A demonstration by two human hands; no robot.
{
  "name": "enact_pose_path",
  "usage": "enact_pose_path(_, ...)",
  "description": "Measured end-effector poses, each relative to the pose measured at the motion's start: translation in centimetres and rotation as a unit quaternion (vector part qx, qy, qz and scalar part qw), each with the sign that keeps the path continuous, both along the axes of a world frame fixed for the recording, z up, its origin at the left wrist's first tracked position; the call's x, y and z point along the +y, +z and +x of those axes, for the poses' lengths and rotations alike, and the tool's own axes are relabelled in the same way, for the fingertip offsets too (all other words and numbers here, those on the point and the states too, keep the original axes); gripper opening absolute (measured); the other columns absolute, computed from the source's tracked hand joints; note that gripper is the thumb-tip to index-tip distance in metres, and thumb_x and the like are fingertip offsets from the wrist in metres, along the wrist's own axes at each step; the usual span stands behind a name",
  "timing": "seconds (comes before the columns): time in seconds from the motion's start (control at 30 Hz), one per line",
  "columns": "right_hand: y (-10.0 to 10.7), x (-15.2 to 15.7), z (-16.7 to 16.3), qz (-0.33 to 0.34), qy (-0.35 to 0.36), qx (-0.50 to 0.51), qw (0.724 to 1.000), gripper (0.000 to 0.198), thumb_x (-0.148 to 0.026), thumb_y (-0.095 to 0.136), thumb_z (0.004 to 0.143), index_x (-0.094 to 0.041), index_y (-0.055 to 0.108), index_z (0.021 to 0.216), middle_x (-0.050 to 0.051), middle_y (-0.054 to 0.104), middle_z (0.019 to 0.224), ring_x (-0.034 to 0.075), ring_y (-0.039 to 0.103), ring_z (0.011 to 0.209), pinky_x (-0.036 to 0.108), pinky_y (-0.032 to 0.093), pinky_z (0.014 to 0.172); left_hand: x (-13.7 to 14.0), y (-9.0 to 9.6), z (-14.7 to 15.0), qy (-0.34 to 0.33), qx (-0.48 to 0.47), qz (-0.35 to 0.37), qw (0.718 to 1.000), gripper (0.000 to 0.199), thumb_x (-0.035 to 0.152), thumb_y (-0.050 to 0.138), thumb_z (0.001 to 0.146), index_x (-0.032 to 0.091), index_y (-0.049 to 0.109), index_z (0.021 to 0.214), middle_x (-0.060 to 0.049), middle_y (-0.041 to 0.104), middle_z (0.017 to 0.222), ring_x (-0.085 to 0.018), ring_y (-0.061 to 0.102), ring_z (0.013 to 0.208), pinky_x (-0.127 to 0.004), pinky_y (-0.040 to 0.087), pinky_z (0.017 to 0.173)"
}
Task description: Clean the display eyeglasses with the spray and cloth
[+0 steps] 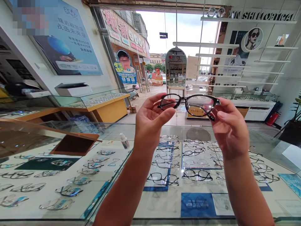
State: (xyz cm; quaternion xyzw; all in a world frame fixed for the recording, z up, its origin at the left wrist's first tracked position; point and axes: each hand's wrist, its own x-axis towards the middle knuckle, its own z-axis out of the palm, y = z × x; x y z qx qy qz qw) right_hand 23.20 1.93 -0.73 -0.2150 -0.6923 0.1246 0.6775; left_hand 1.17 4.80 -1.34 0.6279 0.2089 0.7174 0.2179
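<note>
A pair of black-rimmed eyeglasses (186,98) is held up in the air above the glass display counter (113,131). My left hand (154,116) grips its left side, the thumb lying below the left lens and the fingers behind. At the other end, my right hand (230,125) pinches the frame near the right hinge between thumb and fingers. Both lenses are clear, and the temples are bent in behind them. Beneath my hands, rows of eyeglasses (197,175) lie inside the counter.
A small white spray bottle (124,141) stands on the counter glass, left of my left forearm. Farther left is a brown tray-like piece (75,143). An arched mirror (176,67) stands beyond my hands, with another display case (103,106) at the left.
</note>
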Motion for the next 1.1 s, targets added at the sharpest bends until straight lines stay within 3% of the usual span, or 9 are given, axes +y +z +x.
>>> enact_pose_path(0.07, 0.0, 0.1, -0.1, 0.009, -0.004, -0.045, 0.999, 0.04, -0.044, 0.069, 0.096, -0.033, 0.072, 0.135, 0.005, 0.077, 0.127, 0.026, 0.073, 0.117, 0.048, 0.062, 0.099, 0.3, 0.0, 0.1, -0.084, 0.006, -0.081, 0.993, 0.064, 0.071, 0.084, 0.077, 0.025, 0.074, 0.12, -0.012, 0.082, 0.113, -0.027, 0.08, 0.101, -0.038, 0.067, 0.08)
enact_pose_path(0.17, 0.2, 0.2, -0.4, 0.024, -0.011, -0.105, 0.994, 0.049, -0.048, 0.08, 0.089, -0.032, 0.074, 0.135, 0.007, 0.072, 0.138, 0.029, 0.066, 0.13, 0.051, 0.058, 0.108, 0.3, -0.1, 0.5, -0.203, 0.043, -0.183, 0.961, 0.062, 0.074, 0.083, 0.074, 0.024, 0.079, 0.111, -0.013, 0.083, 0.107, -0.03, 0.081, 0.099, -0.04, 0.067, 0.075)
enact_pose_path(0.3, 0.5, 0.0, -0.7, 0.049, -0.022, -0.123, 0.991, 0.038, -0.05, 0.08, 0.092, -0.033, 0.08, 0.126, 0.008, 0.073, 0.135, 0.029, 0.066, 0.13, 0.056, 0.055, 0.112, 0.0, -0.2, 1.3, -0.307, 0.067, -0.248, 0.916, 0.058, 0.075, 0.087, 0.067, 0.026, 0.08, 0.097, -0.011, 0.084, 0.104, -0.03, 0.082, 0.094, -0.041, 0.068, 0.075)
enact_pose_path(0.57, 0.7, -0.4, -0.9, 0.068, -0.043, -0.123, 0.989, 0.026, -0.05, 0.078, 0.094, -0.033, 0.084, 0.111, 0.007, 0.077, 0.127, 0.028, 0.069, 0.121, 0.054, 0.057, 0.107, 0.1, -0.5, 2.1, -0.365, 0.101, -0.281, 0.882, 0.057, 0.078, 0.08, 0.072, 0.025, 0.08, 0.092, -0.011, 0.082, 0.091, -0.027, 0.08, 0.082, -0.037, 0.064, 0.066)
enact_pose_path(0.73, 0.7, -0.4, -0.7, 0.098, -0.03, -0.112, 0.988, 0.016, -0.041, 0.079, 0.094, -0.033, 0.084, 0.107, 0.005, 0.078, 0.122, 0.026, 0.069, 0.117, 0.052, 0.056, 0.106, 0.1, -0.4, 2.4, -0.368, 0.091, -0.292, 0.878, 0.06, 0.078, 0.085, 0.063, 0.025, 0.081, 0.091, -0.011, 0.081, 0.087, -0.027, 0.077, 0.073, -0.038, 0.062, 0.061)
enact_pose_path(0.87, 0.7, -0.2, -0.1, 0.076, 0.024, -0.147, 0.986, 0.022, -0.04, 0.078, 0.094, -0.033, 0.082, 0.114, 0.006, 0.076, 0.129, 0.027, 0.069, 0.123, 0.053, 0.054, 0.11, 0.4, -1.1, 2.2, -0.385, 0.109, -0.298, 0.866, 0.057, 0.079, 0.08, 0.069, 0.024, 0.079, 0.087, -0.013, 0.081, 0.088, -0.03, 0.078, 0.08, -0.042, 0.062, 0.066)
enact_pose_path(1.03, 0.6, 0.3, 0.3, 0.053, 0.055, -0.128, 0.989, 0.015, -0.042, 0.074, 0.097, -0.031, 0.082, 0.104, 0.006, 0.076, 0.124, 0.027, 0.069, 0.119, 0.053, 0.055, 0.108, 0.8, -1.7, 2.4, -0.443, 0.123, -0.33, 0.825, 0.056, 0.076, 0.078, 0.076, 0.022, 0.077, 0.092, -0.013, 0.079, 0.093, -0.029, 0.077, 0.088, -0.04, 0.06, 0.073)
enact_pose_path(1.1, 0.5, 0.4, 0.3, 0.032, 0.049, -0.099, 0.993, 0.019, -0.046, 0.075, 0.096, -0.03, 0.082, 0.102, 0.007, 0.076, 0.12, 0.028, 0.069, 0.118, 0.052, 0.056, 0.107, 0.8, -1.3, 2.3, -0.417, 0.127, -0.332, 0.836, 0.058, 0.075, 0.076, 0.081, 0.02, 0.076, 0.1, -0.013, 0.079, 0.098, -0.026, 0.076, 0.089, -0.036, 0.058, 0.072)
